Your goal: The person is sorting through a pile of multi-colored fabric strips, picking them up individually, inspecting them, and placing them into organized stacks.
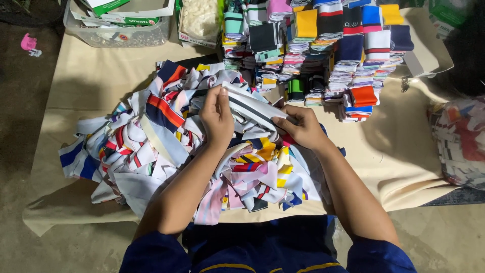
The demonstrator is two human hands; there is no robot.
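The person's left hand (217, 119) and right hand (302, 126) hold between them a white knitted fabric strip with dark stripes (252, 107), stretched slightly above a loose heap of striped knitted collar pieces (166, 146) in white, navy, red and yellow. The left hand's grip pinches one end of the strip, fingers pressed together and raised; the right hand's grip closes on the other end, fingers curled over the cloth. The heap lies on a beige cloth sheet (86, 86) spread over the floor, directly before the person, who wears dark blue sleeves (151, 255). Beyond the hands stand neat stacks of folded striped pieces (323, 45) in many colours. A clear plastic box holding papers (118, 35) sits at the far left, and a clear bag of more fabric pieces (459, 141) rests at the right edge.
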